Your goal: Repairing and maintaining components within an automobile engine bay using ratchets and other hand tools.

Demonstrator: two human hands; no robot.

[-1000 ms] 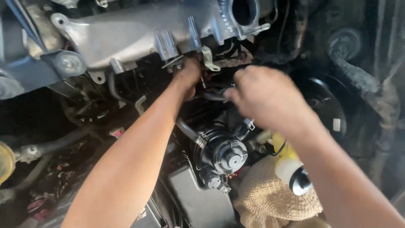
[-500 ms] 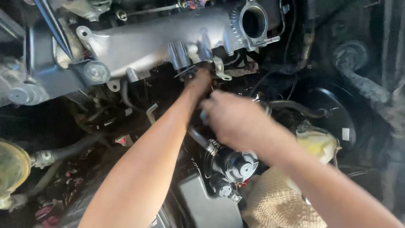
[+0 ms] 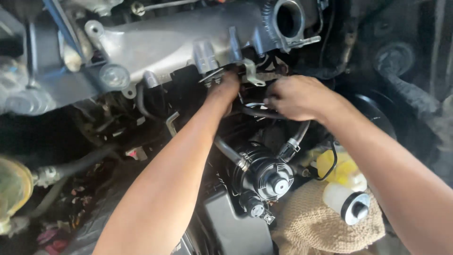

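Both hands work deep in an engine bay, under a long cast silver-grey metal manifold [image 3: 188,40] that runs left to right across the top of the view. The left hand [image 3: 225,89] reaches up from below, its fingers tucked behind a small bent silver metal bracket [image 3: 251,75] at the manifold's lower edge; whether they are closed on anything there I cannot tell, since they are hidden. The right hand [image 3: 297,97] comes in from the right, fingers curled together around a thin black rubber hose [image 3: 259,113]. That hose lies just below and between the two hands, its long axis roughly horizontal, and the right hand is the nearer one, touching it. Lower down sits a round black ribbed pump-like unit [image 3: 266,177] with clamped hoses, and beside it a yellow plastic reservoir [image 3: 337,167] and a tan woven cloth [image 3: 321,226].
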